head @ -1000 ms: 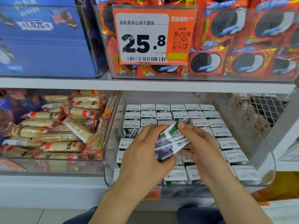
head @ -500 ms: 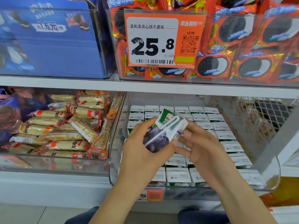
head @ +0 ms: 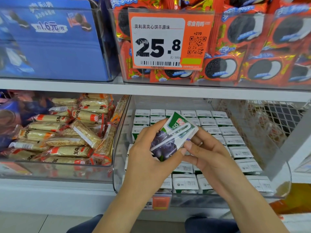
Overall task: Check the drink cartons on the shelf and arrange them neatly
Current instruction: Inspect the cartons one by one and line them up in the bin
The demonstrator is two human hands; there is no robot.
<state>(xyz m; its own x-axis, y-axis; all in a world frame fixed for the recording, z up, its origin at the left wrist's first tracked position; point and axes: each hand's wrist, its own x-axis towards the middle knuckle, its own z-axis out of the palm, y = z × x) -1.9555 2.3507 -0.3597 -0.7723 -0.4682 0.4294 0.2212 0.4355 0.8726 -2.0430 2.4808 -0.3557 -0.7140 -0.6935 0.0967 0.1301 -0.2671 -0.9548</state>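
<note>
While we crouch at the lower shelf [head: 151, 93], our left hand [head: 148, 152] wraps around one drink carton [head: 170, 140], lifted clear above the clear bin [head: 117, 174] where the other cartons [head: 234, 142] stand in rows. Our right hand [head: 210, 155] pinches the carton's lower right corner, thumb on the front face, so both grips are closed on the same box. It tilts face-up toward us, showing blueberry artwork, a green top and a wrapped straw [head: 171, 137] lying diagonally across the front.

We judge the risks modest but real. A firm squeeze could dent the soft pack, and a thumb dragged across the front could peel the straw loose. Returned at this tilt, the carton could catch on neighbouring tops and knock a row askew. The gap it belongs in is hidden beneath our hands, so we cannot tell how snug the fit will be.

Compared with a second ago, the carton has come up out of the rows and turned from edge-on to face-up; half a second ago it was already nearly so. The orange price tag [head: 168, 41] and the snack packets [head: 67, 135] in the left bin look larger in the frame, suggesting our head has moved closer.
</note>
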